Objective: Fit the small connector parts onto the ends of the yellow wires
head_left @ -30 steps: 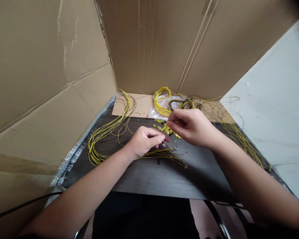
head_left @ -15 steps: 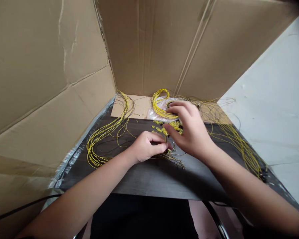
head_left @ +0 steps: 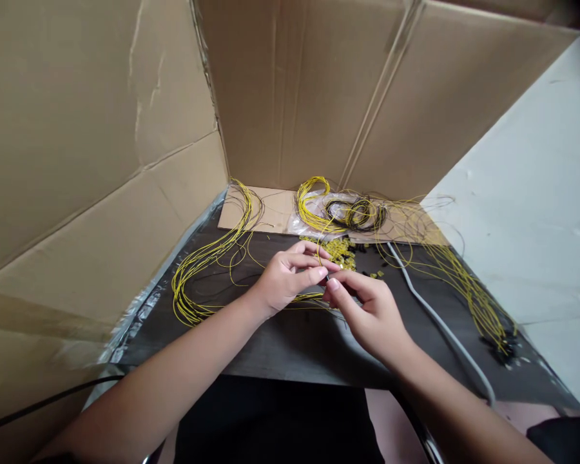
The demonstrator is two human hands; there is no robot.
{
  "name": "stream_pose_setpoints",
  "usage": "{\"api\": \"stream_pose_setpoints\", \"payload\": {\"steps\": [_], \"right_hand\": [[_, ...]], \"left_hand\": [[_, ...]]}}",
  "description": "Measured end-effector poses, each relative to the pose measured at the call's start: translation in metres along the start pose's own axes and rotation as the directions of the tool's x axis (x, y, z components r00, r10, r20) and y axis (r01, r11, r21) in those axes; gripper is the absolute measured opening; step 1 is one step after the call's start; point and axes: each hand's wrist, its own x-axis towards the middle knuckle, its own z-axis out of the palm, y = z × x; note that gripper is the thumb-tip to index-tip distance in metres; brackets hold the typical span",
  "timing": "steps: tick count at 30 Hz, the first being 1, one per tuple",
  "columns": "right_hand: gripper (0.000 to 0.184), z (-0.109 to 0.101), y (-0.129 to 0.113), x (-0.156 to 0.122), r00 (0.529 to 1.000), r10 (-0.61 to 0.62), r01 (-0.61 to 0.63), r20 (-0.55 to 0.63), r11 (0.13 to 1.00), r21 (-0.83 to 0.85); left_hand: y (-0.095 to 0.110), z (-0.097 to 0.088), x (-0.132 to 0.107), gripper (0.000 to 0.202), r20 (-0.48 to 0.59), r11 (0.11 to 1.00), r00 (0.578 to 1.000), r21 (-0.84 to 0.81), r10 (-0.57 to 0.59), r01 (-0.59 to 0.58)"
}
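Observation:
My left hand [head_left: 287, 277] and my right hand [head_left: 367, 309] meet over the middle of a dark table [head_left: 290, 351]. Both pinch at the same spot, fingertips touching, on the ends of thin yellow wires [head_left: 305, 298] that run left under my left hand. What sits between the fingertips is too small to make out. Just behind the hands lies a heap of small yellow connectors [head_left: 339, 249]. A long bundle of yellow wires [head_left: 203, 264] curves along the table's left side.
Cardboard walls [head_left: 101, 142] close off the left and back. A coil of yellow and black wires in a clear bag [head_left: 341, 212] lies at the back. More yellow wires [head_left: 468, 283] trail down the right side beside a grey cable [head_left: 439, 322]. A white wall [head_left: 536, 212] stands on the right.
My right hand came back from the connector heap at the back and down to meet my left hand's fingertips. My left hand stayed in place on the wires.

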Motion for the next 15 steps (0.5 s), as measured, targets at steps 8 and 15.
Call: {"api": "stream_pose_setpoints", "payload": {"steps": [8, 15], "right_hand": [[0.028, -0.018, 0.007, -0.005, 0.999, -0.027, 0.015, -0.038, 0.955, -0.295], [0.027, -0.069, 0.025, -0.045, 0.962, 0.072, -0.261, -0.265, 0.536, -0.803]], "left_hand": [[0.002, 0.013, 0.016, 0.014, -0.063, 0.998, 0.997, -0.025, -0.053, 0.052], [0.007, 0.031, 0.088, 0.019, -0.126, 0.989, 0.982, 0.023, -0.14, 0.144]]}}
